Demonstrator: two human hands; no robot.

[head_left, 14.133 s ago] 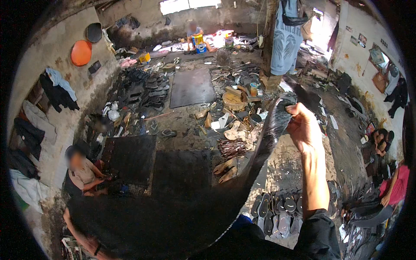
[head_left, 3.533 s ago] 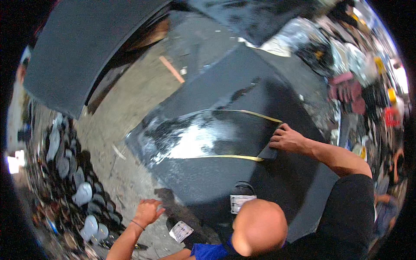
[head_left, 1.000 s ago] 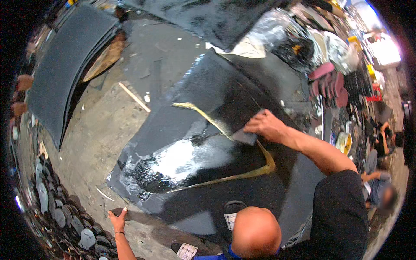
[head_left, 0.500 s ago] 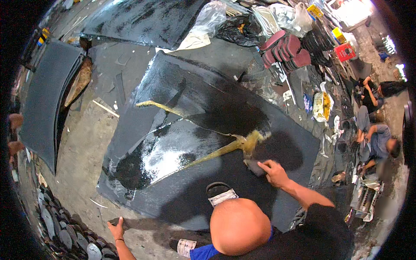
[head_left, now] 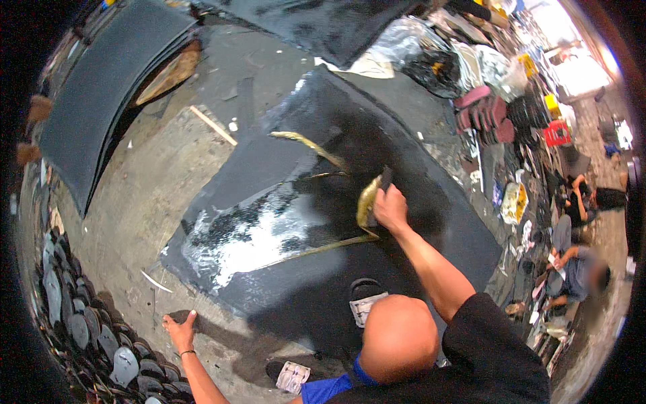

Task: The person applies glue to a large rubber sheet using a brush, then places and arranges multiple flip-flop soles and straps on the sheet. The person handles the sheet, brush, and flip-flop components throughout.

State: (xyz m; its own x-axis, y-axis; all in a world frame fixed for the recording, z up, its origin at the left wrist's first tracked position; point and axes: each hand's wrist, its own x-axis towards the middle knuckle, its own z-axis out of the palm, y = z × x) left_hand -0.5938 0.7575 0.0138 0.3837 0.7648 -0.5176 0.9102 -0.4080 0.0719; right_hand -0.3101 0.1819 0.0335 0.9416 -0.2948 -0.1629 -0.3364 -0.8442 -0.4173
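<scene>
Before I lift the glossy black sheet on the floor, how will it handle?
The black sheet is probably floppy: it looks thin for its breadth, and similar dark sheets at the left bow. Its shiny patch looks wet, so likely slippery or tacky there. The yellowish streak by the right hand may run if tilted.

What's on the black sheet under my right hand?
A glossy patch, yellowish streaks, a sandal; your right hand holds a dark piece. What your knee covers can't be seen.

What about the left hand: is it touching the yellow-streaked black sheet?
No, the left hand shows against the floor, visibly apart from the black sheet.
</scene>
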